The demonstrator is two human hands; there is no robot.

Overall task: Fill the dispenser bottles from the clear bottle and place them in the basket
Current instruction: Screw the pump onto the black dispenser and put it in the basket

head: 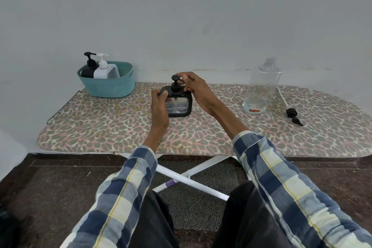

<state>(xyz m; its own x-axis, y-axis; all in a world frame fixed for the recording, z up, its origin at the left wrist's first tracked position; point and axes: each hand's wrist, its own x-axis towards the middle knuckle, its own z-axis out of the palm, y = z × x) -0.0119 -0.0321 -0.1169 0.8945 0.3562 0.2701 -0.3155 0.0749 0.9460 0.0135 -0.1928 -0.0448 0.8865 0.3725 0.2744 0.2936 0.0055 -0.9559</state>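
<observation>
dispenser bottle (179, 104) upright | spout points right | both hands grip: left (160, 104), right (196, 88)

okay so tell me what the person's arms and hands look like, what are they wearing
Both arms wear long sleeves of a checked shirt in navy, pale blue and cream with thin yellow lines, the left sleeve and right sleeve alike. The cuffs end short of the wrists, leaving the forearms bare. The left hand and right hand are bare: no gloves, and no rings, watch or bands are visible.
</observation>
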